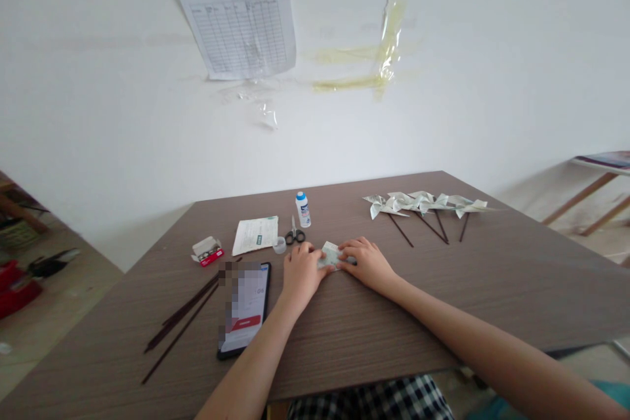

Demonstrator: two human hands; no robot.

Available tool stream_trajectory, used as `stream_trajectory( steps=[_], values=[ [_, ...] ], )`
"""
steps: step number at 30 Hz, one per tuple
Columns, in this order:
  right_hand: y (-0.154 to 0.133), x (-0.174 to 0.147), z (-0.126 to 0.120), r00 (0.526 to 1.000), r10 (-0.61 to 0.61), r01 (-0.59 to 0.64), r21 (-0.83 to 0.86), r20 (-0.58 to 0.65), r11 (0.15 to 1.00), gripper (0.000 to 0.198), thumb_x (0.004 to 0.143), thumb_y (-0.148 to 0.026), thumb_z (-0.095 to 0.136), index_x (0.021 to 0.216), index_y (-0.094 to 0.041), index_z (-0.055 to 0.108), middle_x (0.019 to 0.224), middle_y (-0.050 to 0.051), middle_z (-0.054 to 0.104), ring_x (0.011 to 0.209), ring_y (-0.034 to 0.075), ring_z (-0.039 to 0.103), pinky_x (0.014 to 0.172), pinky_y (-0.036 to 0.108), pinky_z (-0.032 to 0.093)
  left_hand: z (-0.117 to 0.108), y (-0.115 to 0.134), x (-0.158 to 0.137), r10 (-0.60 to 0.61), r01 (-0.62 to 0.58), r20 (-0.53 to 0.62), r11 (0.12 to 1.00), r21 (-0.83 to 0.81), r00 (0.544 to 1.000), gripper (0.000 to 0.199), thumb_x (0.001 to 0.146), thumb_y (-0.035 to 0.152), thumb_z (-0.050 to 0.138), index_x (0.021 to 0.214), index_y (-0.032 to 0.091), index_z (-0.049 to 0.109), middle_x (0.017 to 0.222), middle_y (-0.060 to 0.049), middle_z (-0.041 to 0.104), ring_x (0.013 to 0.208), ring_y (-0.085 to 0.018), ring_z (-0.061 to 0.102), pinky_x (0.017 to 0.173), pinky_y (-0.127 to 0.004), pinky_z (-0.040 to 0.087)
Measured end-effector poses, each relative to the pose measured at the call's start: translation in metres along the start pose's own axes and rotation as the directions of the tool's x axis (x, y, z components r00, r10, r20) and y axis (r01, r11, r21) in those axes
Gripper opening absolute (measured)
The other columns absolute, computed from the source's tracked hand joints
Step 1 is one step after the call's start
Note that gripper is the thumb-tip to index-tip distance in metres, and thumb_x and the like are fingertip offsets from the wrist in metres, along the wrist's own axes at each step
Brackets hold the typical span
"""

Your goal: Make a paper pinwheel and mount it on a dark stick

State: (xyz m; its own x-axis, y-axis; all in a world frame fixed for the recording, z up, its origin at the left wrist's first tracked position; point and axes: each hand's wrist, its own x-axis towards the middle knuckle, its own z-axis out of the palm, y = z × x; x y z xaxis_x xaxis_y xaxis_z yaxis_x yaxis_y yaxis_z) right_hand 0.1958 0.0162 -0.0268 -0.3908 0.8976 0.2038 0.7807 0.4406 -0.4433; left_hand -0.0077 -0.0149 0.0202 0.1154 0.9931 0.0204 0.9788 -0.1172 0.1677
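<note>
A small piece of pale, printed paper lies on the table between my two hands, looking folded. My left hand grips its left side, thumb pointing inward. From the other side my right hand is closed on the paper's right edge, fingers curled and thumb near the left one. Part of the sheet is hidden under the fingers. Just beyond my left hand are a pair of scissors with dark handles, a roll of clear tape and a white glue bottle with a blue cap.
Several paper pinwheels on dark sticks lie at the back right. Left of my arm are a phone, thin dark sticks, a small red-and-white box and a paper pad. A white wall stands behind the table.
</note>
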Motion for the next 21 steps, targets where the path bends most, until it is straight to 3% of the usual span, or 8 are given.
stream_trajectory(
  steps=[16, 21],
  values=[
    [0.0, 0.004, -0.01, 0.999, 0.008, -0.008, 0.017, 0.033, 1.0, 0.01, 0.101, -0.034, 0.091, 0.107, -0.027, 0.088, 0.147, 0.009, 0.084, 0.143, 0.038, 0.07, 0.119, 0.055, 0.054, 0.001, -0.008, 0.006, 0.027, -0.026, 0.037, 0.999, -0.044, 0.999, 0.038, 0.108, 0.041, 0.085, 0.144, 0.029, 0.087, 0.169, -0.013, 0.072, 0.161, -0.038, 0.063, 0.136, -0.055, 0.047],
    [0.002, 0.004, -0.012, 0.999, 0.009, -0.011, 0.042, 0.045, 0.999, 0.01, 0.101, -0.033, 0.09, 0.109, -0.028, 0.088, 0.149, 0.008, 0.083, 0.144, 0.037, 0.069, 0.121, 0.055, 0.053, 0.002, -0.02, 0.006, 0.04, -0.037, 0.051, 0.997, -0.071, 0.998, 0.041, 0.107, 0.042, 0.083, 0.147, 0.038, 0.086, 0.173, -0.007, 0.07, 0.163, -0.038, 0.06, 0.137, -0.055, 0.045]
  ],
)
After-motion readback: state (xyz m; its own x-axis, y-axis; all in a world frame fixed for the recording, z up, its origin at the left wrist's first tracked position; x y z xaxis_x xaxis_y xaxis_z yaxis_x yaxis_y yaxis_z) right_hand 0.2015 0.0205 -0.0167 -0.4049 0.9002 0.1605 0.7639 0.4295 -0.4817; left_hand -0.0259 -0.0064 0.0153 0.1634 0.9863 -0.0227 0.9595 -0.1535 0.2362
